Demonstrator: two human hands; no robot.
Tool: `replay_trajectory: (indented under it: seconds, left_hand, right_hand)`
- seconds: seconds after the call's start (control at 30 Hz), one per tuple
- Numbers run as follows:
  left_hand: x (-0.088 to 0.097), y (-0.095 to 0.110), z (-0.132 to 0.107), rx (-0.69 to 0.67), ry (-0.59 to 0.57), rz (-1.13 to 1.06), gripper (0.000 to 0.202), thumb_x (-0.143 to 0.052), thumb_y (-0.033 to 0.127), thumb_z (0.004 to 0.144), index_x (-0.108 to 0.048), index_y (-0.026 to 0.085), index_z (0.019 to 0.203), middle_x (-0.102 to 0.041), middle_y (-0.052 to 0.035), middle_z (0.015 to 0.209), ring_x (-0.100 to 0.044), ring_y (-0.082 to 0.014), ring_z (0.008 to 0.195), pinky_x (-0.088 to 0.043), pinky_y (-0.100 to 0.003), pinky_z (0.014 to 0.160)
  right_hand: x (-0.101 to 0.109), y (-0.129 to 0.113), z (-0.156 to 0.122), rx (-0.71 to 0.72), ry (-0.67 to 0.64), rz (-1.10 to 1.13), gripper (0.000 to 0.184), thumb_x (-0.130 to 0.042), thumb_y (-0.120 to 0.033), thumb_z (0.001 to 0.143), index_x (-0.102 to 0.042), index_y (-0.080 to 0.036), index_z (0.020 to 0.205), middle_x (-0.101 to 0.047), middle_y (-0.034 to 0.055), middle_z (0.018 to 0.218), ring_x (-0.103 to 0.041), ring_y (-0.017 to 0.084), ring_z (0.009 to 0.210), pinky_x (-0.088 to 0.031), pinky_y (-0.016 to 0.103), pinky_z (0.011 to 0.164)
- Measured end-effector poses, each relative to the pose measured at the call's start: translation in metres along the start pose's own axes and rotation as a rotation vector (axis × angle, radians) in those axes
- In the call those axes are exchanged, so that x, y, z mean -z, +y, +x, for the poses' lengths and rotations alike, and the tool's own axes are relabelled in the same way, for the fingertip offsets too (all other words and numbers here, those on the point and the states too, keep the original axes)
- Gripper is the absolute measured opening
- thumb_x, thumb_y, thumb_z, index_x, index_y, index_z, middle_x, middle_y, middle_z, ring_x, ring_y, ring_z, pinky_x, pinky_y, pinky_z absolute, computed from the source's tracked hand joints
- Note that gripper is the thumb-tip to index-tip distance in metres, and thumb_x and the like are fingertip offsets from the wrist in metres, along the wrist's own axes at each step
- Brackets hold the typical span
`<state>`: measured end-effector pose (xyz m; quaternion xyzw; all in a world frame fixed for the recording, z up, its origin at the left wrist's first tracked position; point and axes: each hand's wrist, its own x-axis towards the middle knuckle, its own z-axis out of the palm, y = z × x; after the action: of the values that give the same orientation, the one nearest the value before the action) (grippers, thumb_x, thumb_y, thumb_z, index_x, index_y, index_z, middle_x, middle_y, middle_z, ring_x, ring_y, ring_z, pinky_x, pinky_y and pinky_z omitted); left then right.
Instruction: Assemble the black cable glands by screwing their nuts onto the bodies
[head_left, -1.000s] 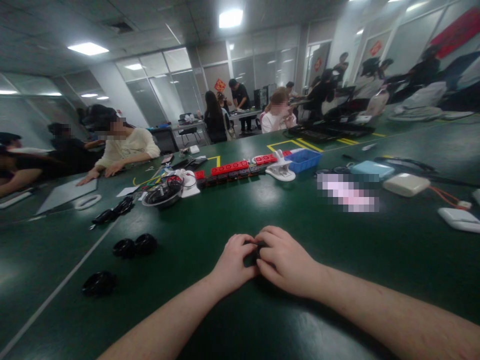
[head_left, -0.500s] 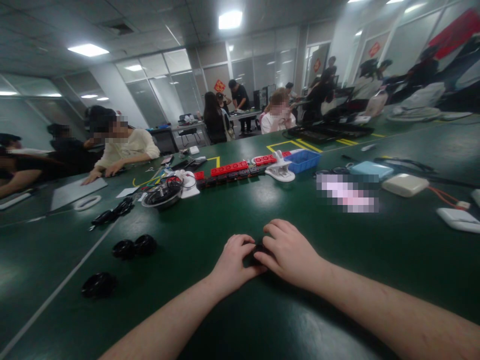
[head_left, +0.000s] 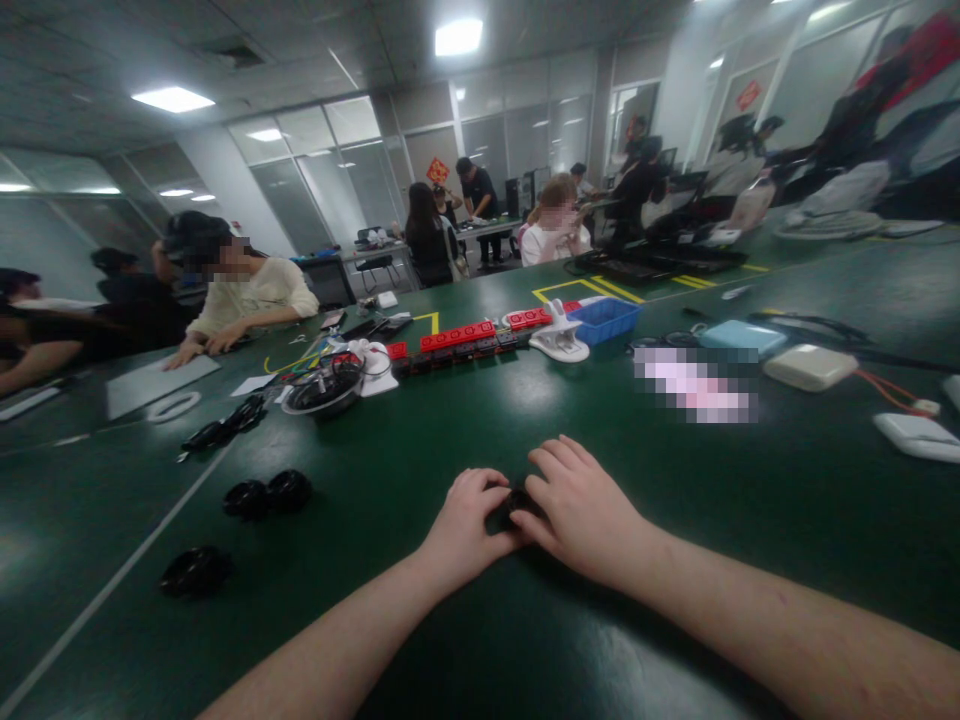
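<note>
Both hands meet over the green tabletop around a small black thing, probably a coiled black cable [head_left: 516,502], mostly covered by fingers. My left hand [head_left: 463,525] curls round its left side, with thumb and fingers closed on it. From the right, my right hand [head_left: 581,505] arches over the same coil and pinches it. On the left of the table lie a pair of touching black cable coils [head_left: 268,494] and, nearer to me, a single black coil [head_left: 196,572].
Further back are a bundled black cable [head_left: 225,427], a round bowl [head_left: 324,395] of black cable, a red-and-black power strip [head_left: 457,340], a white clip stand [head_left: 559,340] and a blue bin [head_left: 606,320]. Chargers [head_left: 810,368] lie right. A person [head_left: 251,290] sits across the left side.
Both hands stay nearly in place around the black coil; the right fingers shift slightly. The camera view moves a little. The coils on the table have not moved.
</note>
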<state>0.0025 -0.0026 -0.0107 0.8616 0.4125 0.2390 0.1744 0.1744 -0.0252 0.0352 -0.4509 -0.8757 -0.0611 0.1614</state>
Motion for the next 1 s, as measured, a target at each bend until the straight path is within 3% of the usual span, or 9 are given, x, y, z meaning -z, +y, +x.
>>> replay_trajectory:
  seconds: [0.2, 0.43, 0.63, 0.83, 1.0]
  left_hand:
    - [-0.0015, -0.0007, 0.0000, -0.009, 0.003, 0.001, 0.020, -0.068, 0.020, 0.066, -0.062, 0.019, 0.086, -0.054, -0.0051, 0.097, -0.048, -0.0232, 0.093, -0.041, -0.038, 0.084]
    - [-0.0007, -0.0008, -0.0008, -0.014, -0.027, 0.000, 0.024, -0.068, 0.023, 0.066, -0.062, 0.019, 0.090, -0.053, -0.0051, 0.100, -0.047, -0.0235, 0.096, -0.040, -0.038, 0.086]
    - [0.0010, 0.0018, -0.0006, -0.005, -0.033, -0.007, 0.020, -0.067, 0.018, 0.065, -0.062, 0.019, 0.085, -0.054, -0.0050, 0.098, -0.047, -0.0232, 0.096, -0.039, -0.037, 0.087]
    - [0.0018, 0.0007, -0.0006, -0.008, -0.061, -0.003, 0.024, -0.069, 0.023, 0.065, -0.061, 0.019, 0.087, -0.053, -0.0045, 0.100, -0.046, -0.0231, 0.096, -0.040, -0.038, 0.086]
    - [0.0000, -0.0004, -0.0009, -0.009, -0.044, 0.009, 0.018, -0.068, 0.022, 0.066, -0.060, 0.019, 0.082, -0.053, -0.0047, 0.099, -0.047, -0.0231, 0.095, -0.040, -0.038, 0.086]
  right_hand:
    - [0.0012, -0.0007, -0.0006, 0.012, -0.054, 0.045, 0.017, -0.049, -0.024, 0.078, -0.061, -0.013, 0.081, -0.056, 0.0108, 0.091, -0.048, 0.024, 0.094, -0.033, 0.042, 0.094]
    - [-0.0050, 0.0011, 0.0004, 0.023, -0.059, 0.105, 0.027, -0.055, -0.038, 0.078, -0.059, -0.013, 0.086, -0.055, 0.0103, 0.090, -0.047, 0.025, 0.093, -0.035, 0.043, 0.089]
    - [-0.0076, 0.0015, -0.0001, 0.058, -0.074, 0.172, 0.017, -0.053, -0.025, 0.077, -0.058, -0.014, 0.088, -0.055, 0.0087, 0.089, -0.048, 0.022, 0.089, -0.037, 0.040, 0.085]
    - [-0.0065, 0.0019, 0.0007, 0.035, -0.092, 0.219, 0.027, -0.056, -0.036, 0.078, -0.059, -0.015, 0.094, -0.054, 0.0088, 0.090, -0.047, 0.022, 0.088, -0.040, 0.038, 0.079]
    - [-0.0061, -0.0001, 0.0004, -0.002, -0.124, 0.249, 0.019, -0.055, -0.027, 0.078, -0.059, -0.015, 0.092, -0.053, 0.0077, 0.085, -0.046, 0.020, 0.081, -0.041, 0.033, 0.070]
